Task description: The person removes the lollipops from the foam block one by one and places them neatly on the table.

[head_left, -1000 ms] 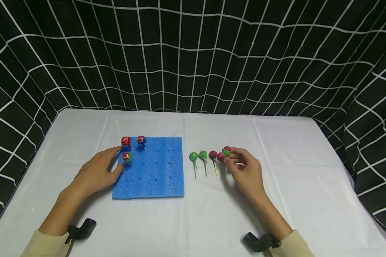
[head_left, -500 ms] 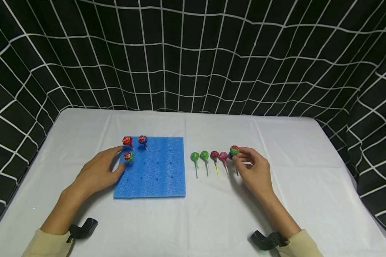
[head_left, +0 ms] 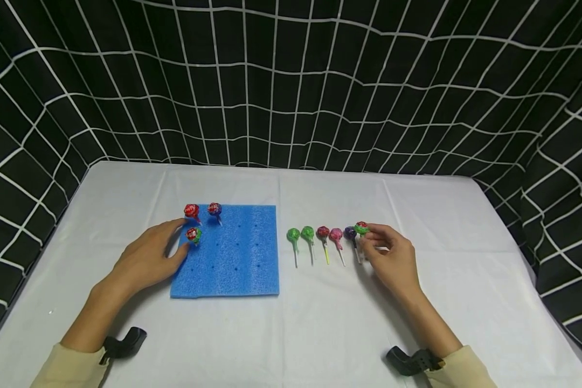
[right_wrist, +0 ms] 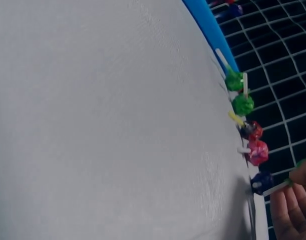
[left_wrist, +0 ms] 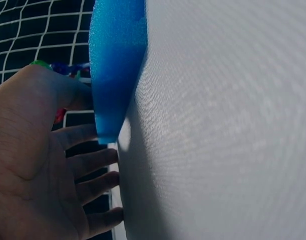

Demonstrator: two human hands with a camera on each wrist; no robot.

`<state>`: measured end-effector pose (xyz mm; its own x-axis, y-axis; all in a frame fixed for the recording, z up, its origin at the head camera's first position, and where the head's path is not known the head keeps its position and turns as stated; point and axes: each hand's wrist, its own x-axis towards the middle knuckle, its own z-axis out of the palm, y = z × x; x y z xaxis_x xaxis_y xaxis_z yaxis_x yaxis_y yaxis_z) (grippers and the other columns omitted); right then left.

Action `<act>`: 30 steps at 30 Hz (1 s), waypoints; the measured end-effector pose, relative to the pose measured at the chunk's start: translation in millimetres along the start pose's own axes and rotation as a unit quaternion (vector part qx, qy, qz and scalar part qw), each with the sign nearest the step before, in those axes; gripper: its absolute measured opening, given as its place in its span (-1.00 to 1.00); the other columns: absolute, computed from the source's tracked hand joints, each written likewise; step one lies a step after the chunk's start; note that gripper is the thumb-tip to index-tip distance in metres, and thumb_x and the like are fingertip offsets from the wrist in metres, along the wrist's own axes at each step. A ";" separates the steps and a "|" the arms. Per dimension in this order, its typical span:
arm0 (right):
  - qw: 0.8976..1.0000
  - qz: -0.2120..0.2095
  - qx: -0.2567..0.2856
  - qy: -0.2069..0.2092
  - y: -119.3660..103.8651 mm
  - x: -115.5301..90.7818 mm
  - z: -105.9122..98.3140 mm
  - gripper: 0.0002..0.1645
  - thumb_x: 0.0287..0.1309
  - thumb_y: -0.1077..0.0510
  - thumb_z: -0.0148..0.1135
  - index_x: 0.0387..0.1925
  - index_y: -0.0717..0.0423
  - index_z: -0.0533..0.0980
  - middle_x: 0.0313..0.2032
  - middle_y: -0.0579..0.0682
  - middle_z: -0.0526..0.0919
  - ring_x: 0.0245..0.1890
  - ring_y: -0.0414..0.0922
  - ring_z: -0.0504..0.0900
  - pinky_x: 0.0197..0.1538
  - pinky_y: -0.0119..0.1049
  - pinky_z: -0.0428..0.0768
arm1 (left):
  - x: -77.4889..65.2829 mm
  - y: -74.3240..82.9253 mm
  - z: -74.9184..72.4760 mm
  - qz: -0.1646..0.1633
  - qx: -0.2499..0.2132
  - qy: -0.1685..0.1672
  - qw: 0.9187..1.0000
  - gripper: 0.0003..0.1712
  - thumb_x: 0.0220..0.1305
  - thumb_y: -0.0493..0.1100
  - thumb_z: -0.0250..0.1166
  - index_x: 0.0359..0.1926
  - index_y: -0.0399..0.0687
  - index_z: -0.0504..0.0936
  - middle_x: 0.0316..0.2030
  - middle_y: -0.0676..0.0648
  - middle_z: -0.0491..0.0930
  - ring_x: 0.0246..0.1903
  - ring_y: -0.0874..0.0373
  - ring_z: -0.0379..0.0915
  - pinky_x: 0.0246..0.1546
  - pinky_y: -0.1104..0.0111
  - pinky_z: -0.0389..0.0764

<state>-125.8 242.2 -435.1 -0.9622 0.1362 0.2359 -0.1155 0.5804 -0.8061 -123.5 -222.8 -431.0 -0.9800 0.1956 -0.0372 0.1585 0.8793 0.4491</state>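
Note:
My right hand (head_left: pixel 390 256) pinches a red-and-green lollipop (head_left: pixel 361 228) by its stick, just below the wrapped head. Beside it a dark purple lollipop (head_left: pixel 351 233) ends a row lying on the white cloth. My left hand (head_left: pixel 147 256) lies at the left edge of a blue foam board (head_left: pixel 247 280), its fingers extended; in the left wrist view the thumb and index finger (left_wrist: pixel 75 136) meet the board's edge. Three lollipops stand in the foam: a red one (head_left: pixel 191 210), a red-and-blue one (head_left: pixel 215 209) and a red-and-green one (head_left: pixel 193 235) close to the left thumb.
The row also has two green lollipops (head_left: pixel 293 235), a dark red one (head_left: pixel 323 233) with a yellow stick and a pink one (head_left: pixel 337 235). Small holes dot the foam. A black curtain with a white grid (head_left: pixel 291 86) rises behind the table (head_left: pixel 330 334).
My right hand has moved to the right along the row with the red-and-green lollipop, uncovering the pink and dark purple ones. The left hand has stayed at the board's edge.

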 end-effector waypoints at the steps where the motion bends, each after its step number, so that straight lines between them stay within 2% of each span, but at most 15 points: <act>1: 1.000 -0.002 -0.004 -0.001 1.1 0.6 -0.4 -0.65 0.26 0.34 0.38 0.08 0.33 0.67 -0.19 0.28 0.79 -0.32 -0.55 0.62 -0.18 -0.71 0.65 | -0.1 -0.1 0.0 0.000 0.000 0.000 1.000 -0.27 0.52 0.03 0.16 0.56 -0.20 0.33 0.51 -0.39 0.38 0.51 -0.45 0.26 0.46 -0.38 0.32; 12: 0.997 -0.029 -0.070 -0.008 9.0 8.2 -7.6 -0.71 0.21 0.37 0.30 -0.03 0.36 0.70 -0.28 0.23 0.82 -0.39 -0.54 0.60 -0.24 -0.77 0.56 | -0.5 -1.0 0.7 0.000 0.001 0.002 1.000 -0.27 0.51 0.02 0.16 0.56 -0.22 0.33 0.51 -0.39 0.38 0.51 -0.45 0.26 0.46 -0.38 0.32; 15: 0.996 -0.026 -0.087 -0.014 10.0 9.6 -10.1 -0.72 0.22 0.33 0.33 -0.04 0.35 0.70 -0.29 0.21 0.83 -0.40 -0.52 0.61 -0.25 -0.77 0.53 | -0.7 -0.7 0.6 0.002 0.000 0.003 1.000 -0.28 0.51 0.02 0.16 0.56 -0.22 0.33 0.51 -0.39 0.38 0.51 -0.44 0.26 0.46 -0.38 0.33; 23: 0.992 -0.005 -0.114 -0.060 9.1 17.0 -17.0 -0.69 0.23 0.27 0.37 -0.03 0.35 0.71 -0.26 0.22 0.83 -0.41 -0.44 0.63 -0.29 -0.74 0.53 | -0.7 -0.2 -0.2 0.003 0.000 0.000 1.000 -0.27 0.51 0.03 0.17 0.56 -0.19 0.33 0.51 -0.38 0.38 0.51 -0.43 0.26 0.46 -0.38 0.33; 30: 0.989 0.005 -0.129 -0.075 7.3 21.0 -17.7 -0.69 0.22 0.26 0.36 -0.04 0.34 0.72 -0.28 0.20 0.83 -0.41 -0.39 0.66 -0.34 -0.68 0.53 | -0.5 -1.7 -0.2 -0.002 0.004 -0.002 1.000 -0.27 0.51 0.04 0.18 0.56 -0.20 0.33 0.51 -0.38 0.38 0.51 -0.44 0.26 0.46 -0.38 0.33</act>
<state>-142.5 263.5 -426.5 -0.9910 0.0337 0.1294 -0.0573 0.7673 -0.6387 -123.3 -224.5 -431.5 -0.9800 0.1944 -0.0425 0.1560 0.8831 0.4424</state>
